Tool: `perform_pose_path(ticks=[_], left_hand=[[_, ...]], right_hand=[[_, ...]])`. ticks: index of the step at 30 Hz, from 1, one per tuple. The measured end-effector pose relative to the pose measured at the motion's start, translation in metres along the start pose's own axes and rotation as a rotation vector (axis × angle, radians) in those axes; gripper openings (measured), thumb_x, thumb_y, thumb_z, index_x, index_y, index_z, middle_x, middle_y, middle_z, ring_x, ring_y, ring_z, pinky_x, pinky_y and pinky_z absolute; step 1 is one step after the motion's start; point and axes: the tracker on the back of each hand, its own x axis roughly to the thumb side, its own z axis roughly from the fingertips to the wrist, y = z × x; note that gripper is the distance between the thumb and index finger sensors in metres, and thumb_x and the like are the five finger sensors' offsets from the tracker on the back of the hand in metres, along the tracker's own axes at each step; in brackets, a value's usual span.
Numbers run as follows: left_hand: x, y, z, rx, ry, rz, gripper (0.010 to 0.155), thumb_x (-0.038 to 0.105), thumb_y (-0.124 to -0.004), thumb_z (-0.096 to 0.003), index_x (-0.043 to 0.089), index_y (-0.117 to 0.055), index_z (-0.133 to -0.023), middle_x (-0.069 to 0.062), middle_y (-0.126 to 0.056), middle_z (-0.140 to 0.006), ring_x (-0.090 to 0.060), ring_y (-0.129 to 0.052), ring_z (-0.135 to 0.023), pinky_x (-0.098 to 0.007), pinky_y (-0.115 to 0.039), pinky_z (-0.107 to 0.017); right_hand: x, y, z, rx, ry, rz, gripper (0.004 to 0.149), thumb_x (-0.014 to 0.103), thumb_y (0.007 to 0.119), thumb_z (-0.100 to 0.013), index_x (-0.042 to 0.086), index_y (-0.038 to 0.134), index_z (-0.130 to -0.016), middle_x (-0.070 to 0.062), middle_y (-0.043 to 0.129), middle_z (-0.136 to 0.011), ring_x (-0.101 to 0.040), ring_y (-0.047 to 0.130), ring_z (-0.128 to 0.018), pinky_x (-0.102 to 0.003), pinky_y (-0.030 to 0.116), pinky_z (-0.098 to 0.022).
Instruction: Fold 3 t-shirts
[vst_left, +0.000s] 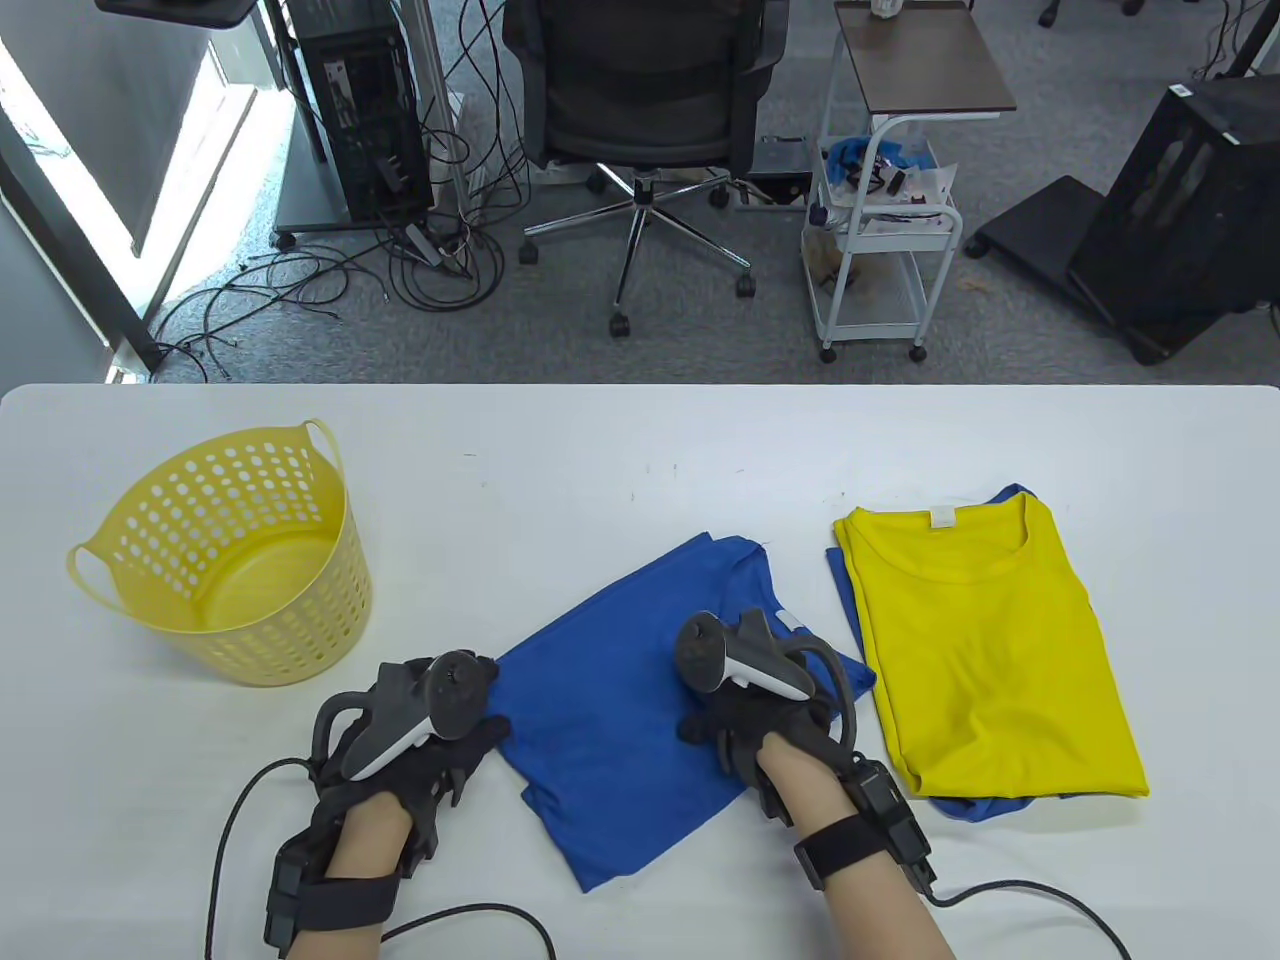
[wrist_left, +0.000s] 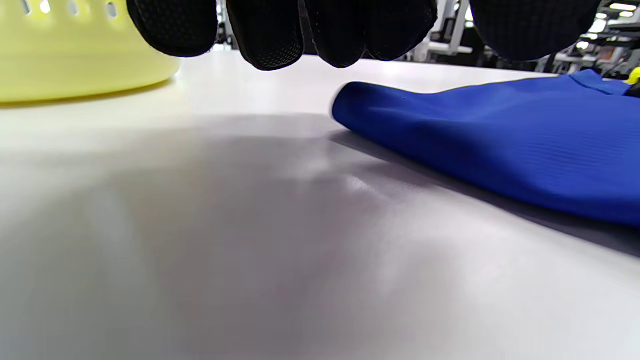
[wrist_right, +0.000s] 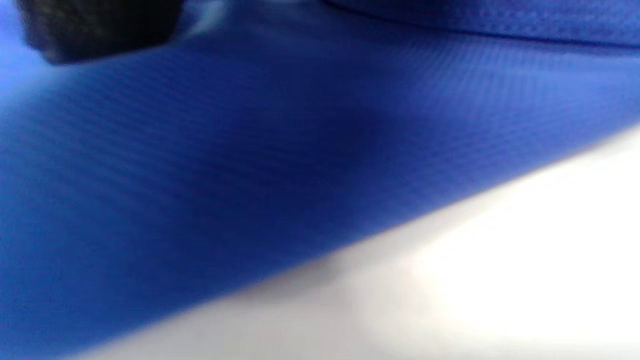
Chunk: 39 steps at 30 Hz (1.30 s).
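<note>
Pressing flat, the right hand pins the blue shirt mid-table beside the yellow shirt; the left hand, fingers seemingly loose above its corner, should grip there and fold across squarely.

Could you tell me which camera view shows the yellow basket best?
The table view: the whole yellow basket stands upright at the table's left. The left wrist view catches only a blurred strip of its wall; the right wrist view shows none of it.
</note>
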Motion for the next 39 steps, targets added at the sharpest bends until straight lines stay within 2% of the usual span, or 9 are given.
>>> perform_pose_path(ticks=[6, 15, 18, 21, 23, 30, 33, 36, 39], left_hand=[[0.003, -0.017, -0.008, -0.113, 0.028, -0.04, 0.069, 0.062, -0.067, -0.0398, 0.035, -0.06, -0.102, 0.004, -0.063, -0.107, -0.027, -0.064, -0.099, -0.052, -0.065, -0.07], [0.014, -0.019, -0.01, -0.081, 0.042, -0.054, 0.067, 0.062, -0.065, -0.04, 0.034, -0.061, -0.101, 0.004, -0.062, -0.106, -0.029, -0.063, -0.099, -0.052, -0.066, -0.069], [0.014, -0.019, -0.01, -0.074, 0.05, -0.05, 0.067, 0.062, -0.065, -0.04, 0.034, -0.062, -0.1, 0.004, -0.063, -0.106, -0.027, -0.064, -0.099, -0.051, -0.067, -0.069], [0.014, -0.019, -0.009, -0.104, 0.078, -0.014, 0.068, 0.063, -0.063, -0.04, 0.034, -0.06, -0.101, 0.004, -0.06, -0.107, -0.027, -0.061, -0.1, -0.051, -0.067, -0.069], [0.013, -0.02, -0.01, -0.117, 0.091, 0.005, 0.069, 0.064, -0.063, -0.04, 0.034, -0.058, -0.102, 0.004, -0.059, -0.108, -0.026, -0.059, -0.101, -0.051, -0.067, -0.069], [0.019, -0.021, -0.014, -0.112, 0.127, -0.014, 0.075, 0.066, -0.061, -0.0392, 0.031, -0.053, -0.105, 0.0, -0.054, -0.11, -0.028, -0.056, -0.102, -0.05, -0.067, -0.07], [0.022, -0.018, -0.019, -0.152, 0.165, 0.048, 0.077, 0.067, -0.059, -0.0387, 0.029, -0.054, -0.105, -0.001, -0.052, -0.111, -0.032, -0.054, -0.102, -0.051, -0.066, -0.072], [0.029, -0.015, -0.027, -0.207, 0.219, 0.124, 0.079, 0.068, -0.059, -0.0386, 0.027, -0.052, -0.106, -0.002, -0.049, -0.112, -0.038, -0.049, -0.102, -0.053, -0.063, -0.073], [0.039, -0.013, -0.038, -0.174, 0.263, 0.136, 0.08, 0.068, -0.058, -0.0384, 0.026, -0.053, -0.106, -0.003, -0.049, -0.111, -0.039, -0.049, -0.102, -0.053, -0.062, -0.073]], right_hand=[[0.008, -0.002, 0.006, 0.093, -0.048, 0.061, 0.077, 0.027, 0.085, -0.036, 0.037, 0.04, -0.098, -0.017, 0.023, -0.109, -0.051, 0.034, -0.093, -0.066, 0.039, -0.067], [0.036, -0.001, 0.011, 0.076, -0.144, 0.193, 0.07, 0.011, 0.086, -0.037, 0.048, 0.051, -0.086, -0.006, 0.028, -0.11, -0.048, 0.035, -0.096, -0.065, 0.039, -0.069], [0.034, -0.008, 0.018, 0.02, -0.15, 0.211, 0.069, 0.017, 0.086, -0.038, 0.046, 0.051, -0.089, -0.008, 0.029, -0.111, -0.047, 0.037, -0.097, -0.065, 0.039, -0.069], [0.01, -0.036, 0.03, -0.194, -0.106, -0.006, 0.063, 0.024, 0.084, -0.041, 0.042, 0.052, -0.093, -0.013, 0.042, -0.109, -0.046, 0.048, -0.094, -0.065, 0.043, -0.068], [-0.011, -0.047, 0.037, -0.299, -0.029, -0.12, 0.064, 0.033, 0.083, -0.041, 0.031, 0.055, -0.099, -0.017, 0.054, -0.105, -0.047, 0.057, -0.091, -0.065, 0.049, -0.066], [-0.056, -0.018, 0.024, -0.15, 0.228, -0.101, 0.068, 0.046, 0.075, -0.042, 0.011, 0.062, -0.098, -0.02, 0.069, -0.096, -0.048, 0.071, -0.08, -0.064, 0.058, -0.06], [-0.063, -0.008, 0.019, -0.096, 0.239, -0.133, 0.069, 0.049, 0.072, -0.042, 0.009, 0.062, -0.097, -0.02, 0.067, -0.093, -0.047, 0.07, -0.077, -0.063, 0.057, -0.06], [-0.058, -0.008, 0.019, -0.132, 0.22, -0.142, 0.069, 0.05, 0.072, -0.042, 0.008, 0.065, -0.095, -0.021, 0.069, -0.091, -0.048, 0.071, -0.076, -0.063, 0.058, -0.059], [-0.051, -0.006, 0.019, -0.158, 0.233, -0.105, 0.071, 0.051, 0.072, -0.041, 0.006, 0.064, -0.095, -0.022, 0.069, -0.091, -0.048, 0.071, -0.075, -0.063, 0.058, -0.059]])
